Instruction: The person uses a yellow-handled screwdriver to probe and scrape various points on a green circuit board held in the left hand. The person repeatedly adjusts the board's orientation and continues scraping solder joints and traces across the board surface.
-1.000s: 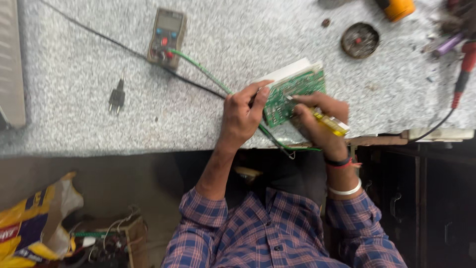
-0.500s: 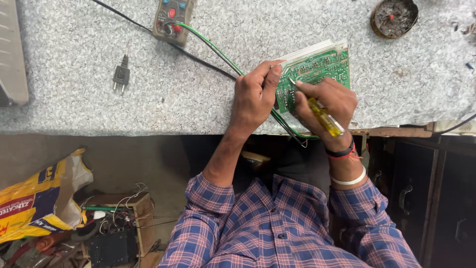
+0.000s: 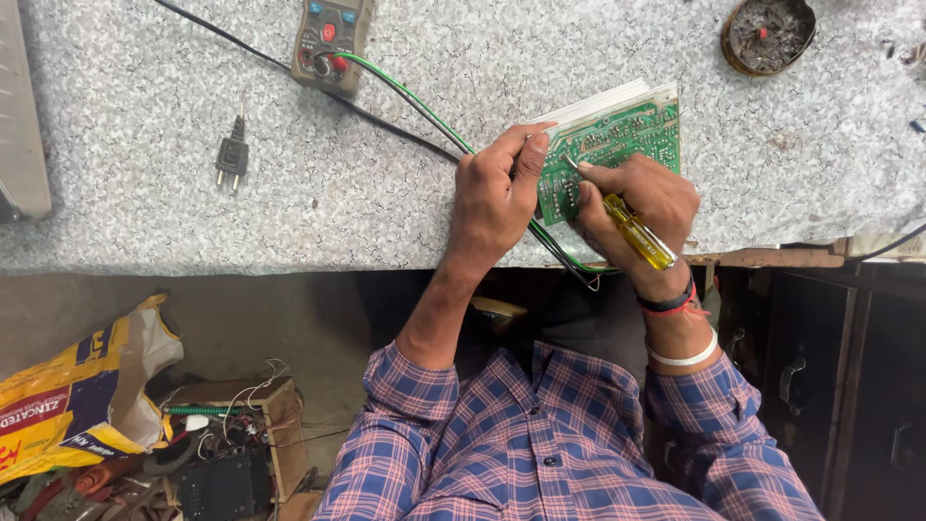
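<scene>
Head view: left hand [image 3: 494, 198] gripping green circuit board [image 3: 617, 145], right hand [image 3: 637, 201] clenching yellow screwdriver [image 3: 639, 232]; yellow bag [image 3: 68, 396] bottom-left.

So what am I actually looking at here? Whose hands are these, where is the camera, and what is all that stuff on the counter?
There is no machine here: a person in a checked shirt works with two bare hands, and the camera sits on their head, looking straight down.

The left hand steadies a green circuit board at the front edge of a speckled grey countertop. The right hand holds a screwdriver with a clear yellow handle, its tip on the board.

At the far edge lies a handheld meter; its green and black leads run under the left hand. To the left lies a loose black plug, and at the top right a round metal dish of grey residue.

Below the counter, on the floor, are a yellow bag and a wooden box of wiring.
</scene>
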Motion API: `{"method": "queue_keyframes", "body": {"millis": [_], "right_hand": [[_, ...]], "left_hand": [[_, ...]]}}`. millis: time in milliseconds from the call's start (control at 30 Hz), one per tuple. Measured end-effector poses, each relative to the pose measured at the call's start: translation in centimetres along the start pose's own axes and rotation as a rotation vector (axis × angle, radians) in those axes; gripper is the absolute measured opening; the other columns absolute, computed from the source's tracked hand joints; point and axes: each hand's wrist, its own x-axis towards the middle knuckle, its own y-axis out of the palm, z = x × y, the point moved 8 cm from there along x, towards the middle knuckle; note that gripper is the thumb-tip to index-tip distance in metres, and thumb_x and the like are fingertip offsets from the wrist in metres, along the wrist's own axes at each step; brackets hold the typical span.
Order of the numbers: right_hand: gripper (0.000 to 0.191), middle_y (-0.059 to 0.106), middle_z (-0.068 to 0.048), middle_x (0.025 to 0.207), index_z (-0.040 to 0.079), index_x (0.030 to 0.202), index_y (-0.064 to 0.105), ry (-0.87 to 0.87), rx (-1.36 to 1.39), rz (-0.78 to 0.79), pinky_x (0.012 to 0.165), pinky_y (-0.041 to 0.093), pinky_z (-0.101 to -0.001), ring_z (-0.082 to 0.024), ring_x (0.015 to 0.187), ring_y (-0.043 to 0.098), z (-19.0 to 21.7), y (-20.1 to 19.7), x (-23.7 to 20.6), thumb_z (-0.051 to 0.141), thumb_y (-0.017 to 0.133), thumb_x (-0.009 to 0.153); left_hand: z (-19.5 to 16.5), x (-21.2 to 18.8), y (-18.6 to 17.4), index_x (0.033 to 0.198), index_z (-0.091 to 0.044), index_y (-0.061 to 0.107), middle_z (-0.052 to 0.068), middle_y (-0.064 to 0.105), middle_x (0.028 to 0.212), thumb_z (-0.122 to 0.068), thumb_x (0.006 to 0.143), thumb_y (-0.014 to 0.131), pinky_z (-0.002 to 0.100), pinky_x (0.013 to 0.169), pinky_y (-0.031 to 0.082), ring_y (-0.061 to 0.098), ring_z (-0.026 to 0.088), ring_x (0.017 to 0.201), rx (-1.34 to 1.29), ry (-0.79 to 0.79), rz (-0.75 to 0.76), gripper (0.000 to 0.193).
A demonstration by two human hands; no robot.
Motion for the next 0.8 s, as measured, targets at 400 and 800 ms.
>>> {"method": "queue_keyframes", "body": {"millis": [400, 800], "right_hand": [[0.015, 0.056, -0.010, 0.074, 0.003, 0.104, 0.074, 0.000, -0.032, 0.010, 0.058, 0.043, -0.0348, -0.023, 0.065, 0.057, 0.08, 0.18, -0.09, 0.001, 0.081, 0.091], [0.017, 0.058, -0.010, 0.076, 0.003, 0.106, 0.074, 0.024, -0.024, -0.018, 0.058, 0.044, -0.0328, -0.022, 0.067, 0.059, 0.01, 0.19, -0.10, -0.001, 0.082, 0.092]], "left_hand": [[0.00, -0.09, 0.01, 0.118, -0.007, 0.072, 0.008, 0.068, 0.067, -0.035, 0.109, 0.054, 0.032, 0.053, 0.048, 0.065, 0.012, 0.056, 0.031, -0.002, -0.013, 0.034], [0.06, -0.06, 0.03, 0.119, -0.007, 0.072, 0.007, 0.067, 0.066, -0.034, 0.110, 0.053, 0.031, 0.052, 0.048, 0.064, 0.010, 0.056, 0.021, 0.003, -0.010, 0.034]]}}
